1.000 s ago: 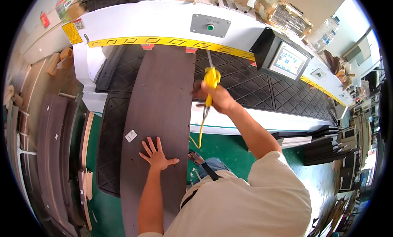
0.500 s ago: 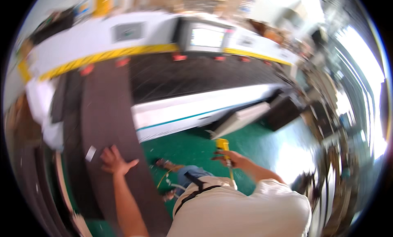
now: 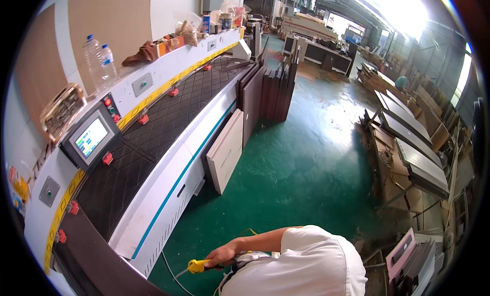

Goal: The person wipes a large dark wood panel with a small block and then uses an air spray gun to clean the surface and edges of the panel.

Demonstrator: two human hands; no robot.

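A: What is the right grip (image 3: 221, 253) doing?
B: It is wrapping around a yellow air gun (image 3: 196, 266), holding it over the green floor (image 3: 291, 188), out from the near edge of the black machine bed (image 3: 168, 117). The slim nozzle (image 3: 182, 272) is pointing to the left.
A: And the left grip?
B: That one is falling outside the view, so I cannot tell whether it is wide or narrow.
A: Where is the brown board (image 3: 99, 250) lying?
B: It is crossing one end of the bed and running out past the near edge. Red clamps (image 3: 62, 236) are sitting at its far end.
A: Anything along the bed's front?
B: Pale panels (image 3: 227, 154) are leaning there, and dark boards (image 3: 278, 89) are standing near the far corner.
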